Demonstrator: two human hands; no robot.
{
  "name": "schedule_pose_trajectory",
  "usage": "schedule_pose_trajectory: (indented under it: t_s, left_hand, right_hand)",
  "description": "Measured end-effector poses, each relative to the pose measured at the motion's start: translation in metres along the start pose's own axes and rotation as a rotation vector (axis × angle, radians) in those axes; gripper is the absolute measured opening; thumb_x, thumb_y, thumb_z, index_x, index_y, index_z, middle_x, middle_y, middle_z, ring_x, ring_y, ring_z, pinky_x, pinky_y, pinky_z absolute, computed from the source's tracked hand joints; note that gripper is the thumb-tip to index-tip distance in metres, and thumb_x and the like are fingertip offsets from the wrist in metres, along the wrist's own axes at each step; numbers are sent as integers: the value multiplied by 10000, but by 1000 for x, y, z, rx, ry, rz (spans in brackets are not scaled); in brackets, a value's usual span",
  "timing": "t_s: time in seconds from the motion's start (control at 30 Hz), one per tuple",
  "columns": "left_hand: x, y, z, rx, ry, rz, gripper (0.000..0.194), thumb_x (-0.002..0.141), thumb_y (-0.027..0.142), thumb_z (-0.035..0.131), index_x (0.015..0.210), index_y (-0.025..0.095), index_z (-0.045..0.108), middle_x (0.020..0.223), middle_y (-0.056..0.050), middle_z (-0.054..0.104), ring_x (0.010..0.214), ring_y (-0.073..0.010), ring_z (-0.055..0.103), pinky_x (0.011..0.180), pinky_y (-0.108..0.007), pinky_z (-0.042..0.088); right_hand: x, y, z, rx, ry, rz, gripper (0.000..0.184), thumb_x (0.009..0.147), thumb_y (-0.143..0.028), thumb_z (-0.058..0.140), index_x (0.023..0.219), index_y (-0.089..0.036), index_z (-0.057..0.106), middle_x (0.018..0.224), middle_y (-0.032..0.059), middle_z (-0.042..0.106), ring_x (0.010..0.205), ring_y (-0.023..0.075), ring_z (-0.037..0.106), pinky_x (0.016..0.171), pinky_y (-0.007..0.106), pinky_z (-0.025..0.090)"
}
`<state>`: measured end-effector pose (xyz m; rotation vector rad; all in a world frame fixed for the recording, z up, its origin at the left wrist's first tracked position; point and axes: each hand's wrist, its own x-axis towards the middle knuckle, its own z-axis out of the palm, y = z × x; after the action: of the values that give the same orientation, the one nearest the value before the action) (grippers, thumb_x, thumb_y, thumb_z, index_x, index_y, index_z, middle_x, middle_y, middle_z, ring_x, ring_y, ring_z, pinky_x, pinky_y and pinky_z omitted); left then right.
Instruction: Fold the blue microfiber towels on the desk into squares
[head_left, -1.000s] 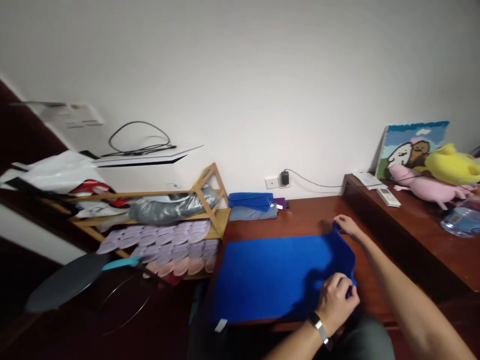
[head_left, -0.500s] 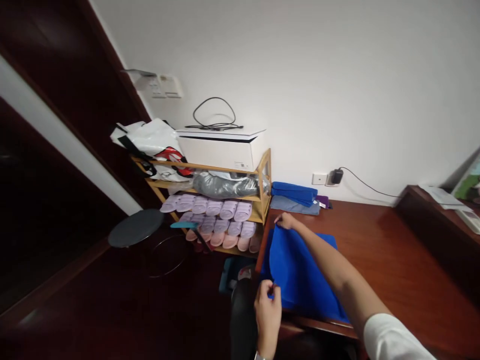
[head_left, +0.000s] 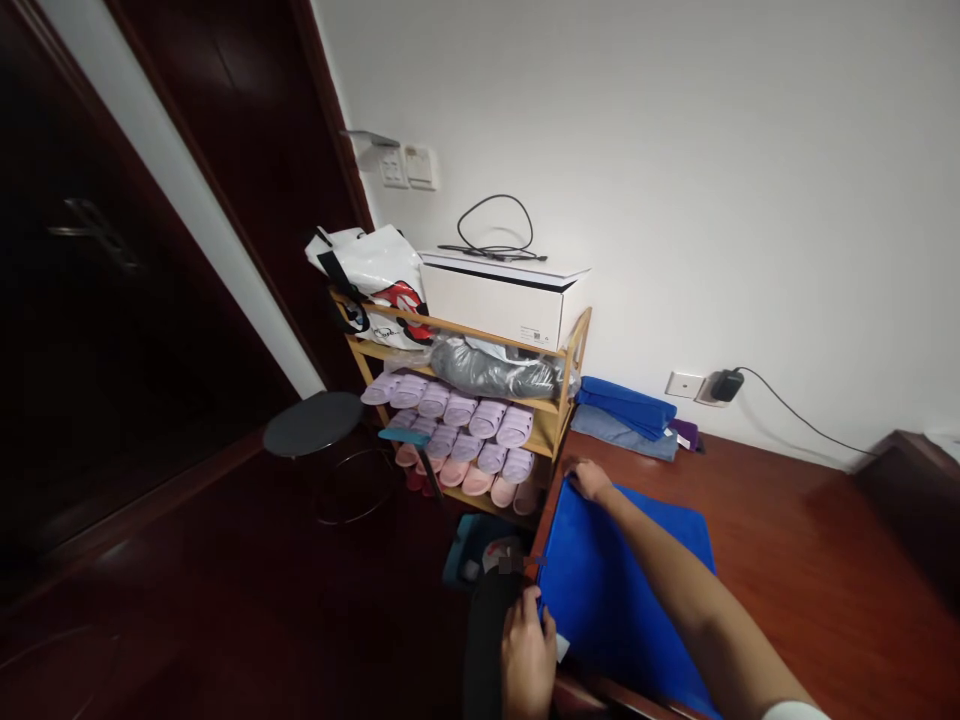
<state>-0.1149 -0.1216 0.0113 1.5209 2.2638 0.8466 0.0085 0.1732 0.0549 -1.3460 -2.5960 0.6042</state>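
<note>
A bright blue cloth (head_left: pixel 630 580) lies spread on the brown table, its left side along the table's left edge. My right hand (head_left: pixel 589 480) reaches across it and is closed on the far left corner. At the near left corner my left hand (head_left: pixel 529 650) pinches the cloth's edge, with a small white label (head_left: pixel 562 646) showing beside the fingers. Part of the cloth is hidden under my right forearm. Behind it, against the wall, are a folded blue cloth (head_left: pixel 626 405) and a folded grey-blue cloth (head_left: pixel 619 432).
Left of the table (head_left: pixel 795 560) stands a wooden rack (head_left: pixel 574 345) with several purple and pink slippers (head_left: pixel 459 408), a white box (head_left: pixel 495 305) and a bag (head_left: pixel 375 270). A round stool (head_left: pixel 313 422) is further left. A black plug adapter (head_left: pixel 726 385) sits in the wall socket.
The cloth's left side has come down from a raised fold to lie flat near the table edge, both hands lowering with it. The view has swung left.
</note>
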Motion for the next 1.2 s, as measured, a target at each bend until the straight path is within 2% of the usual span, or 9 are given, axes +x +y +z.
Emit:
schedule_pose_trajectory:
  t_s: [0.1, 0.17, 0.33, 0.5, 0.67, 0.8, 0.97, 1.07, 1.2]
  left_hand:
    - [8, 1, -17, -133, -85, -117, 310, 914, 210, 518, 1166, 251, 694, 1040, -78, 806, 978, -238, 768, 835, -310, 555]
    - [17, 0, -32, -262, -82, -145, 304, 894, 292, 545, 1142, 236, 710, 1000, -79, 817, 961, -245, 780, 840, -315, 578]
    - [44, 17, -76, -545, 64, -20, 364, 776, 539, 658, 951, 234, 754, 971, -110, 825, 951, -326, 781, 868, -440, 624]
    - [59, 73, -127, -698, 76, 205, 363, 742, 575, 763, 871, 236, 766, 905, -84, 821, 889, -304, 787, 840, -422, 648]
    - [65, 148, -177, -838, -25, 396, 325, 752, 520, 818, 873, 224, 762, 881, -69, 818, 867, -274, 791, 802, -366, 656]
    - [60, 198, -202, -895, -102, 460, 324, 739, 499, 849, 854, 211, 756, 871, -69, 817, 860, -268, 792, 802, -353, 653]
    - [41, 232, -216, -922, -107, 496, 292, 727, 460, 874, 838, 213, 765, 894, -67, 820, 841, -261, 789, 764, -331, 655]
    - [43, 247, -208, -937, -101, 520, 258, 740, 431, 873, 846, 218, 772, 928, -65, 820, 874, -257, 783, 790, -330, 650]
    - [77, 268, -169, -942, -173, 536, 260, 730, 424, 869, 866, 219, 784, 946, -71, 819, 912, -254, 772, 842, -345, 631]
  right_hand:
    - [-6, -6, -19, 35, 16, 0, 246, 860, -103, 613, 1018, -204, 773, 1174, 94, 762, 1144, 234, 675, 1039, 325, 466]
    - [-17, -4, -43, 73, 36, -6, 226, 844, -116, 644, 1007, -208, 771, 1089, 77, 783, 1058, 229, 702, 981, 315, 491]
    - [-76, 19, -137, 185, 132, -21, 157, 822, -231, 730, 971, -204, 770, 961, 57, 782, 870, 204, 694, 821, 298, 513]
    - [-176, 36, -232, 365, 245, -42, 420, 779, -580, 778, 936, -191, 774, 812, 20, 709, 764, 182, 624, 724, 310, 491]
    - [-284, 32, -289, 582, 356, -22, 505, 692, -664, 837, 864, -194, 763, 713, -24, 593, 696, 148, 530, 683, 310, 451]
    - [-359, 27, -305, 636, 493, 34, 478, 700, -644, 854, 821, -196, 739, 742, 3, 623, 720, 164, 549, 699, 326, 469]
    - [-430, 24, -302, 622, 682, 63, 444, 734, -621, 850, 817, -203, 724, 825, 44, 684, 791, 199, 599, 729, 332, 498]
    - [-451, 25, -296, 636, 760, 77, 420, 756, -608, 840, 827, -211, 722, 865, 55, 705, 824, 212, 614, 746, 333, 509]
    - [-442, 41, -284, 674, 764, 138, 437, 765, -630, 819, 865, -213, 735, 856, 44, 703, 787, 193, 602, 722, 321, 492]
